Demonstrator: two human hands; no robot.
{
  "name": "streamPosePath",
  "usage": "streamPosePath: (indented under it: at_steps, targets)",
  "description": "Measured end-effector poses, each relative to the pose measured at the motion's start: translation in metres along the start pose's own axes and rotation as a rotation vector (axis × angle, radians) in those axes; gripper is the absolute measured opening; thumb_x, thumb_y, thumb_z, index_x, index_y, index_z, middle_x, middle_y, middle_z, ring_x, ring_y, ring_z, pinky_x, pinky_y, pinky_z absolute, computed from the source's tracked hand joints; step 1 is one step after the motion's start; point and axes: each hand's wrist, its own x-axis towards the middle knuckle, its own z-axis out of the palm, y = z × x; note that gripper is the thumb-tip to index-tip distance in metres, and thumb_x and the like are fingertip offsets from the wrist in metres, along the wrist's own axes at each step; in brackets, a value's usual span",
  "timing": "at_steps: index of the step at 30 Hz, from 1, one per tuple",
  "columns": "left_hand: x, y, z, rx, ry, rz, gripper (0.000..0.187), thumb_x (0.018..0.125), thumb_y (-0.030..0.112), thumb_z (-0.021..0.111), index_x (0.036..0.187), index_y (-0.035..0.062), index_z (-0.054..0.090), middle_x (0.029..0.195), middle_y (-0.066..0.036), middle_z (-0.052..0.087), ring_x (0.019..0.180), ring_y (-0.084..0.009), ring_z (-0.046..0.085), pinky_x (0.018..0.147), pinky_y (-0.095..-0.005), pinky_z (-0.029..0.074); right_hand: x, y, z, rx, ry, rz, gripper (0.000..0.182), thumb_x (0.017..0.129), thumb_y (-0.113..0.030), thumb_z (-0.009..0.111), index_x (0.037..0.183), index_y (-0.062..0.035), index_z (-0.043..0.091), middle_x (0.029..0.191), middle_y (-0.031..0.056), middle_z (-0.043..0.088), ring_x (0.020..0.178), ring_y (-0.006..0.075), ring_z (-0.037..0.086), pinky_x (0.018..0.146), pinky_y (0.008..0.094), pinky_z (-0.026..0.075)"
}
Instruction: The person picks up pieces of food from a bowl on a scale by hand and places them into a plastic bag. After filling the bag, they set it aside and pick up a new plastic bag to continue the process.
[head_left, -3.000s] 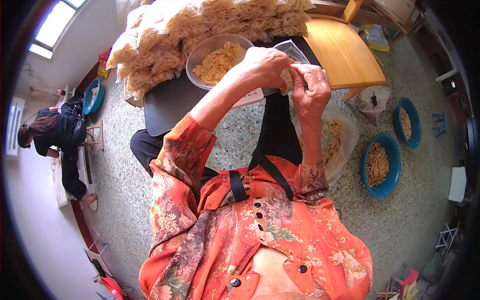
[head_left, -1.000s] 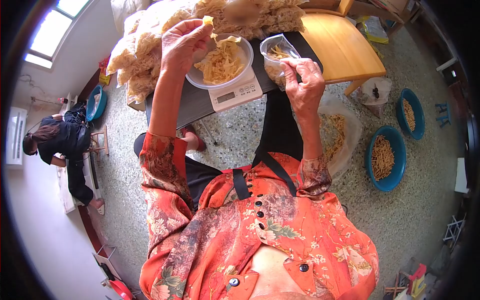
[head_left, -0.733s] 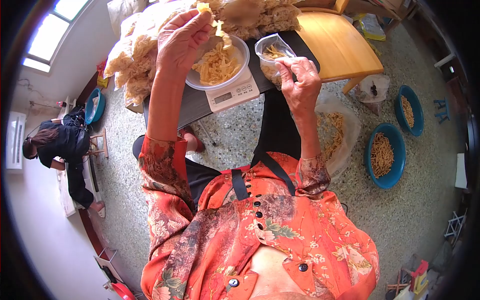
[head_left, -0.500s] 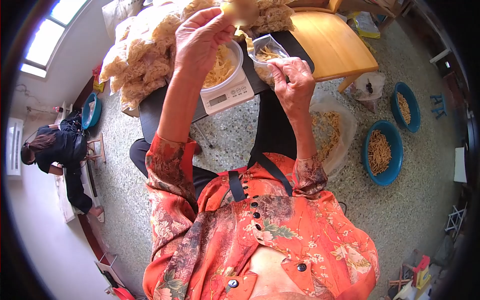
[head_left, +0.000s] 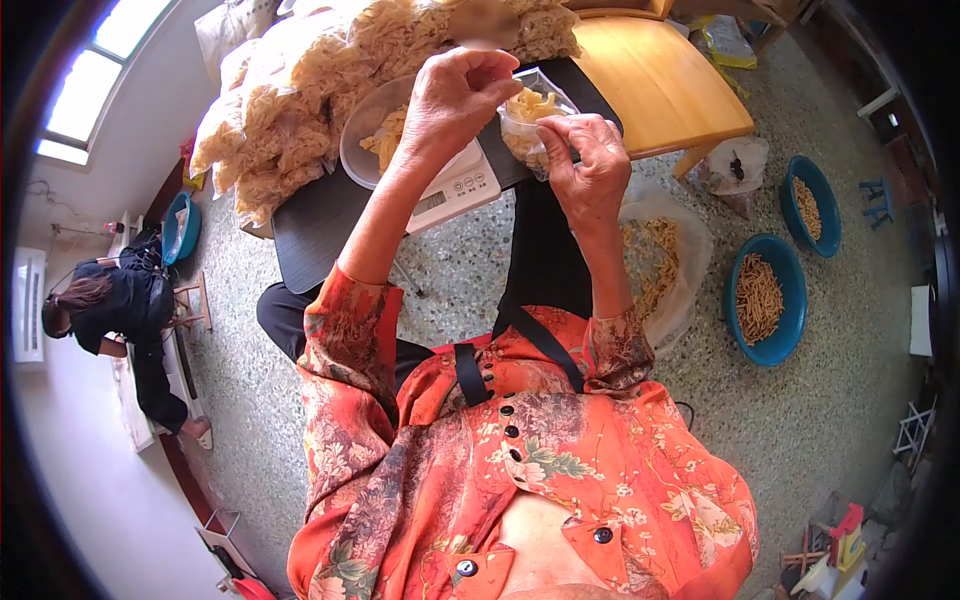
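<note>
My right hand [head_left: 590, 160] pinches the rim of a small clear plastic bag [head_left: 523, 150] holding pale yellow strips, some standing up at its mouth. My left hand [head_left: 452, 105] is closed at the left of that mouth, thumb and fingers bent together; what they grip, if anything, is hidden. Behind my left wrist sits a clear round bowl [head_left: 346, 150] with more yellow strips [head_left: 385, 138]. It rests on a white digital scale [head_left: 465, 192], whose display shows but cannot be read. The scale stands on a dark table [head_left: 310, 225].
Filled clear bags [head_left: 290, 100] are heaped behind the bowl. A wooden chair [head_left: 655, 80] adjoins the table. On the floor are a large open plastic bag [head_left: 690, 265] and blue basins [head_left: 797, 330] of stick-shaped pieces. A person in black [head_left: 135, 300] sits far left.
My left hand has come down and right to the bag's mouth. A strip that stuck up above the bag no longer shows there. My right hand keeps its hold.
</note>
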Motion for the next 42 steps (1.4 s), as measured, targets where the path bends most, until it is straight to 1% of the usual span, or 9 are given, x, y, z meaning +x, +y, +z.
streamPosePath:
  at_steps: [8, 12, 17, 18, 21, 22, 26, 33, 42]
  targets:
    - [-0.004, -0.002, -0.055, 0.051, 0.051, 0.047, 0.014, 0.093, 0.010, 0.075, 0.105, 0.0044, 0.078, 0.092, -0.001, 0.075, 0.083, -0.0045, 0.067, 0.075, -0.0211, 0.055, -0.002, 0.006, -0.003, -0.004, 0.035, 0.030, 0.011, 0.081, -0.009, 0.080, 0.091, -0.0061, 0.076, 0.088, 0.0091, 0.071, 0.083, 0.0283, 0.067, 0.076, 0.0396, 0.055]
    - [-0.008, -0.017, -0.096, 0.301, 0.042, -0.006, 0.011, 0.092, 0.008, 0.073, 0.101, 0.0018, 0.076, 0.088, -0.001, 0.075, 0.080, -0.0064, 0.066, 0.074, -0.0238, 0.055, -0.002, 0.005, -0.002, -0.011, 0.034, 0.036, 0.011, 0.081, -0.008, 0.080, 0.091, -0.0060, 0.076, 0.089, 0.0090, 0.071, 0.083, 0.0280, 0.066, 0.076, 0.0401, 0.055]
    - [-0.023, -0.048, -0.116, 0.686, -0.123, -0.015, 0.018, 0.082, 0.011, 0.073, 0.097, -0.0002, 0.072, 0.081, -0.012, 0.072, 0.071, -0.0163, 0.067, 0.072, -0.0312, 0.055, -0.001, 0.004, -0.001, -0.011, 0.023, 0.030, 0.011, 0.081, -0.008, 0.081, 0.091, -0.0062, 0.076, 0.088, 0.0087, 0.071, 0.083, 0.0280, 0.067, 0.076, 0.0399, 0.055]
    - [-0.025, -0.051, -0.116, 0.735, -0.150, -0.063, 0.024, 0.078, 0.017, 0.075, 0.098, 0.0029, 0.072, 0.085, -0.015, 0.071, 0.077, -0.0244, 0.069, 0.076, -0.0359, 0.055, -0.001, 0.003, -0.001, -0.012, 0.021, 0.027, 0.012, 0.080, -0.008, 0.081, 0.091, -0.0064, 0.076, 0.088, 0.0086, 0.071, 0.083, 0.0279, 0.067, 0.076, 0.0398, 0.055]
    - [-0.038, -0.057, -0.103, 0.914, -0.069, -0.070, 0.024, 0.078, 0.022, 0.077, 0.097, 0.0062, 0.074, 0.094, -0.015, 0.072, 0.088, -0.0306, 0.070, 0.081, -0.0410, 0.055, -0.001, 0.004, 0.000, -0.013, 0.011, 0.019, 0.012, 0.080, -0.008, 0.081, 0.091, -0.0068, 0.076, 0.088, 0.0085, 0.071, 0.082, 0.0276, 0.067, 0.076, 0.0396, 0.055]
    - [-0.033, -0.053, -0.098, 0.989, -0.159, -0.258, 0.027, 0.079, 0.030, 0.076, 0.097, 0.0099, 0.075, 0.101, -0.014, 0.073, 0.098, -0.0341, 0.069, 0.086, -0.0446, 0.055, -0.001, 0.004, 0.001, -0.018, 0.005, 0.019, 0.012, 0.080, -0.008, 0.082, 0.091, -0.0069, 0.076, 0.089, 0.0085, 0.071, 0.082, 0.0274, 0.067, 0.076, 0.0396, 0.055]
    - [-0.027, -0.056, -0.082, 1.148, -0.236, -0.396, 0.025, 0.083, 0.033, 0.069, 0.099, 0.0144, 0.075, 0.102, -0.013, 0.073, 0.100, -0.0325, 0.069, 0.086, -0.0444, 0.055, -0.002, 0.002, 0.002, -0.005, -0.006, 0.036, 0.012, 0.080, -0.008, 0.081, 0.091, -0.0070, 0.076, 0.090, 0.0085, 0.072, 0.083, 0.0274, 0.067, 0.077, 0.0396, 0.055]
    - [-0.027, -0.066, -0.077, 1.109, -0.204, -0.429, 0.019, 0.081, 0.028, 0.069, 0.095, 0.0155, 0.073, 0.100, -0.011, 0.072, 0.100, -0.0311, 0.069, 0.084, -0.0437, 0.055, -0.001, 0.000, 0.002, -0.006, -0.023, 0.029, 0.011, 0.081, -0.007, 0.081, 0.091, -0.0064, 0.076, 0.090, 0.0084, 0.072, 0.084, 0.0269, 0.067, 0.078, 0.0389, 0.055]
    - [-0.042, -0.064, -0.089, 0.874, -0.003, -0.159, 0.013, 0.076, 0.019, 0.075, 0.084, 0.0092, 0.074, 0.086, -0.010, 0.071, 0.084, -0.0294, 0.070, 0.077, -0.0410, 0.057, -0.001, 0.000, 0.004, -0.003, -0.034, 0.020, 0.012, 0.081, -0.008, 0.081, 0.092, -0.0061, 0.076, 0.089, 0.0071, 0.072, 0.084, 0.0259, 0.068, 0.077, 0.0379, 0.055]
